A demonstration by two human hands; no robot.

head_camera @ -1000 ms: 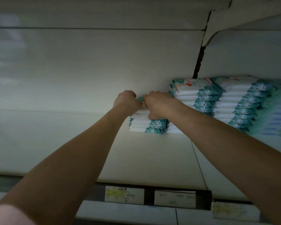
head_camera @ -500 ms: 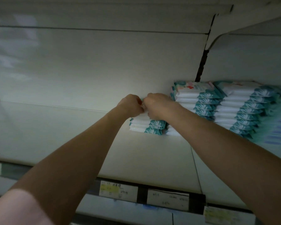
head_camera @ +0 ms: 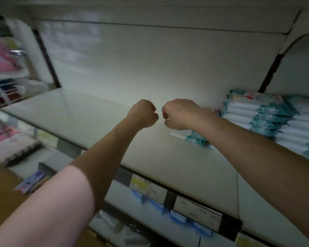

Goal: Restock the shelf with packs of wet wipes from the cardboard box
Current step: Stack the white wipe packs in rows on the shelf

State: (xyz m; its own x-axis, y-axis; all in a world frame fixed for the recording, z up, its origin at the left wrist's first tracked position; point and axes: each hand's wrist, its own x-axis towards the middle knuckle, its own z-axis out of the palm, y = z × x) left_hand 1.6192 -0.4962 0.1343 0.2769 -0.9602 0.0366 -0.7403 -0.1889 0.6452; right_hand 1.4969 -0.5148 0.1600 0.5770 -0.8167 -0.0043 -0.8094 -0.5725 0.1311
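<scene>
My left hand (head_camera: 144,113) and my right hand (head_camera: 178,113) hover side by side above the white shelf (head_camera: 89,113), both with fingers curled and nothing in them. Just under and right of my right hand lies a low stack of wet wipe packs (head_camera: 194,138), white with teal leaf ends. Taller stacks of the same packs (head_camera: 260,113) fill the shelf to the right. A brown cardboard surface (head_camera: 2,189) shows at the lower left, blurred.
Price labels (head_camera: 146,188) run along the shelf's front rail. A lower shelf holds blue-and-white packs (head_camera: 177,216). At the far left, blurred pink and red goods (head_camera: 2,57) sit on a neighbouring rack. A dark upright (head_camera: 269,72) divides the back panels.
Both hands have let go of the low stack and drawn back from it to the left, now empty. The view has swung left and down, showing more bare shelf.
</scene>
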